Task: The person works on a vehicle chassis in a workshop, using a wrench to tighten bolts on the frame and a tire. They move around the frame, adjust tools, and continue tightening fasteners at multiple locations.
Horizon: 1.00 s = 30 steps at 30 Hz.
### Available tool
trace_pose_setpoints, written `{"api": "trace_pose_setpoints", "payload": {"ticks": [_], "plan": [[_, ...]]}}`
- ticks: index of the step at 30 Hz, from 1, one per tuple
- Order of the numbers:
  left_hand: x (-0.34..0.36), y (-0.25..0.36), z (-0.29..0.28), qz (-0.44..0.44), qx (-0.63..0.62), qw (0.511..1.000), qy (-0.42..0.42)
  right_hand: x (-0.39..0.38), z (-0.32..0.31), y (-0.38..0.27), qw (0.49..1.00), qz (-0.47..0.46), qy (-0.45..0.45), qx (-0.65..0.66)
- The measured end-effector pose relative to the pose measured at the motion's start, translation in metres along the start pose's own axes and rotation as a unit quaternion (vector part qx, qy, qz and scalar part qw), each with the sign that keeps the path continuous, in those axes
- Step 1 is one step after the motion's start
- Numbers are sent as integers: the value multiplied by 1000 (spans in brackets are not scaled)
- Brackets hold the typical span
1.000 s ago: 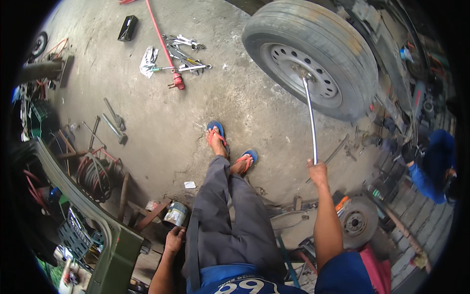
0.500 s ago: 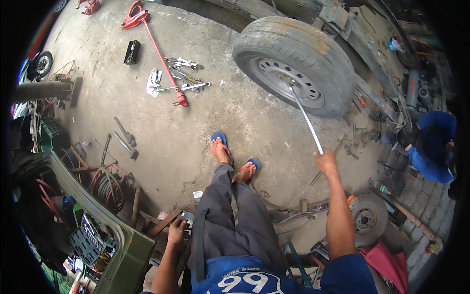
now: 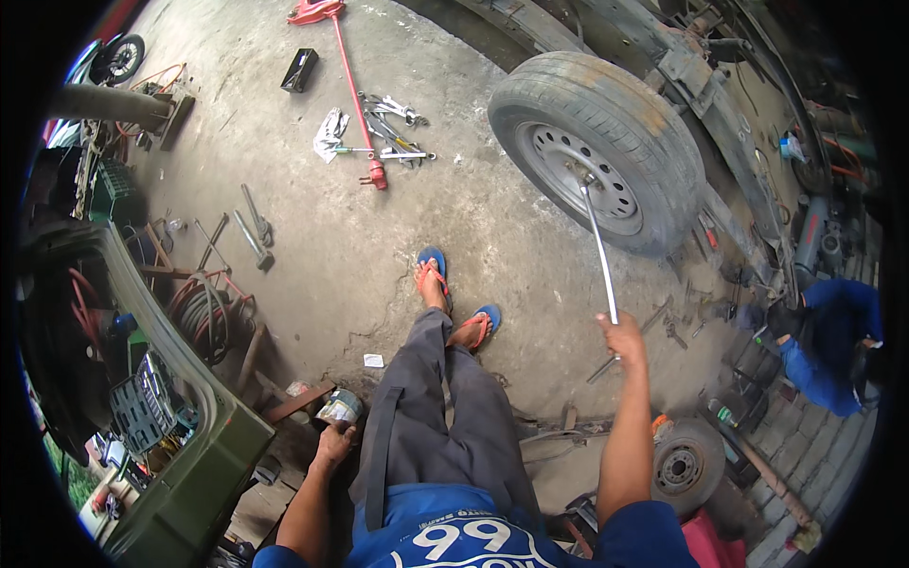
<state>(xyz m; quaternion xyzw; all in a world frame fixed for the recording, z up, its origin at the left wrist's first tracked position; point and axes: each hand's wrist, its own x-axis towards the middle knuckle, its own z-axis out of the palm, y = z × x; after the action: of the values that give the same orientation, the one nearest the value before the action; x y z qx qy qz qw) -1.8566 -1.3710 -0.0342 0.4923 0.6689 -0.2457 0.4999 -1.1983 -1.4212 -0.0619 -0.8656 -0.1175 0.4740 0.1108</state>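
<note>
My right hand (image 3: 622,339) is closed round the lower end of a long silver bar (image 3: 600,248). The bar's far end meets the middle of a grey steel wheel (image 3: 554,156) whose large tyre (image 3: 592,90) stands by a vehicle frame. On my left, beside my thigh, my left hand (image 3: 333,443) is closed at the near side of a tin can (image 3: 342,407) with a pale label. Its fingers are partly hidden. My feet in blue and red flip-flops stand on the concrete between the can and the wheel.
A red floor jack handle (image 3: 354,85) lies ahead beside several wrenches (image 3: 393,118), a white rag (image 3: 330,134) and a black tray (image 3: 299,71). A green vehicle panel (image 3: 204,464) and coiled hose (image 3: 201,312) are on the left. To the right are a co-worker in blue (image 3: 833,346) and a small wheel (image 3: 684,461).
The view has shifted, so the floor tools and the wheel appear farther right. The can beside my left hand shows more fully. My right hand still grips the bar.
</note>
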Motion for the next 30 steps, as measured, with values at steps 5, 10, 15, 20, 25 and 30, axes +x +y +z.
{"api": "trace_pose_setpoints", "payload": {"ticks": [5, 10, 15, 20, 25, 30], "plan": [[-14, 37, 8, 3, -66, 998, 7, 87, -16, 90, 966, -60, 126, -216], [-11, 41, 17, -1, -61, 998, -12, 81, 49, 80, 987, 55, -66, -137], [-18, 50, 8, -48, -114, 992, -14, 7, 49, 30, 999, -19, 41, 6], [-6, 77, -8, 0, -21, 999, -32, 19, 66, 23, 995, 24, 60, -77], [20, 89, -17, 21, -69, 997, -20, 6, 79, 35, 983, -61, 165, -44], [47, 90, -17, 50, -31, 998, -26, 8, 89, 30, 993, 8, 109, -50]]}}
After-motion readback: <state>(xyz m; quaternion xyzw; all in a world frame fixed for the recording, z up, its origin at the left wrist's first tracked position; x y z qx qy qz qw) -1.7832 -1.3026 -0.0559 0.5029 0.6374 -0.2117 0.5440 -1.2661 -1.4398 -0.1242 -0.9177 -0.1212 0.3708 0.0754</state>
